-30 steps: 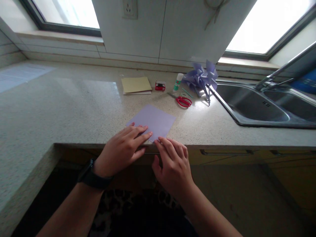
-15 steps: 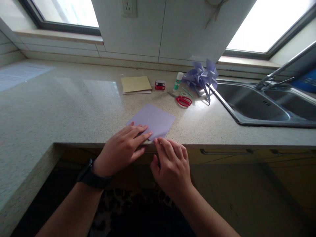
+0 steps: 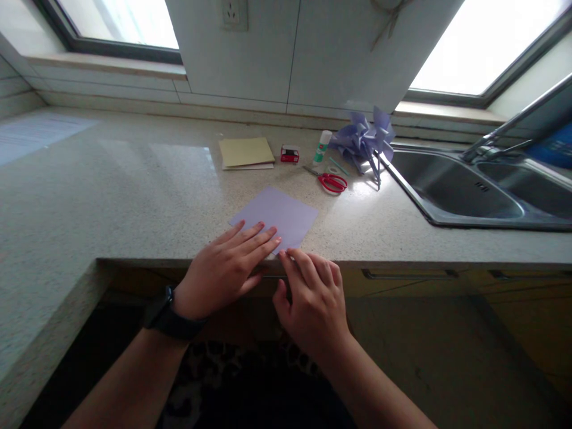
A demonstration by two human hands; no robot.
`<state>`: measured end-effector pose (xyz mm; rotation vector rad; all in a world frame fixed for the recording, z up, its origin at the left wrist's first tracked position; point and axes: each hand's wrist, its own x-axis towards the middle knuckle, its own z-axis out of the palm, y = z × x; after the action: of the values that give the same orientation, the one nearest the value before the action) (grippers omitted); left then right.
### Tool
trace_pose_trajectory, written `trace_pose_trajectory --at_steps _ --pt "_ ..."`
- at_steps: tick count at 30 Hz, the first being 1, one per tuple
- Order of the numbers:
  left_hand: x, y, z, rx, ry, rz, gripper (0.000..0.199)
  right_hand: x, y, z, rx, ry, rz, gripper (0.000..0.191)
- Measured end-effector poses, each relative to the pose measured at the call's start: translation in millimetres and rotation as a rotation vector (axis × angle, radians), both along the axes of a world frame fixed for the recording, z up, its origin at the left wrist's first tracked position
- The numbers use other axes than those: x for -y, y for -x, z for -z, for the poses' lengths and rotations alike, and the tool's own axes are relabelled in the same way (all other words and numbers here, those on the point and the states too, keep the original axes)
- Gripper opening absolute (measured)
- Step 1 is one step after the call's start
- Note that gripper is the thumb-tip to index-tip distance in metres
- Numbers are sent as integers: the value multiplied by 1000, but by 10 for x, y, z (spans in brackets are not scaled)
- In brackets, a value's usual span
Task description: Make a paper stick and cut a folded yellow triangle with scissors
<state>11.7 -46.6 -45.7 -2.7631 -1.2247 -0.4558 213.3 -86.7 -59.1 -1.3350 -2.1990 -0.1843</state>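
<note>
A square sheet of lilac paper point(image 3: 281, 213) lies turned like a diamond at the counter's front edge. Across its lower left side rests my left hand point(image 3: 230, 262), fingers stretched out flat and the thumb below the edge. My right hand point(image 3: 313, 283) is at the paper's near corner, its curled fingertips touching there. The right thumb is apart from the fingers, and whether they pinch the paper cannot be made out. Beyond the paper lie red-handled scissors point(image 3: 331, 182).
Behind the paper are yellow paper sheets point(image 3: 246, 152), a small red box point(image 3: 289, 154), a glue stick point(image 3: 322, 148) and purple paper pinwheels point(image 3: 364, 140). A steel sink point(image 3: 451, 185) with a faucet point(image 3: 489, 146) is to the right. Printed paper point(image 3: 40, 134) lies far left.
My left hand has slid slightly right over the paper, its fingers flatter and more spread. The paper has shifted very slightly right. My right hand stays almost where it was.
</note>
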Motion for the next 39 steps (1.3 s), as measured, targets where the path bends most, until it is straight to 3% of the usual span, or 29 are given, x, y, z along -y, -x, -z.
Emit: trace_pose_trajectory --at_steps 13,21,31,39 --pt "-6 -23 -2 38 6 -28 55 -9 37 -19 74 65 42 55" --pt "-14 -2 -7 70 26 -19 69 -73 75 6 91 98 36 70" --pt "-3 -22 -7 23 -34 -22 67 -65 14 -56 75 121 -19 61" --pt "-27 -8 -21 73 62 -47 71 -106 43 -48 115 129 -27 70"
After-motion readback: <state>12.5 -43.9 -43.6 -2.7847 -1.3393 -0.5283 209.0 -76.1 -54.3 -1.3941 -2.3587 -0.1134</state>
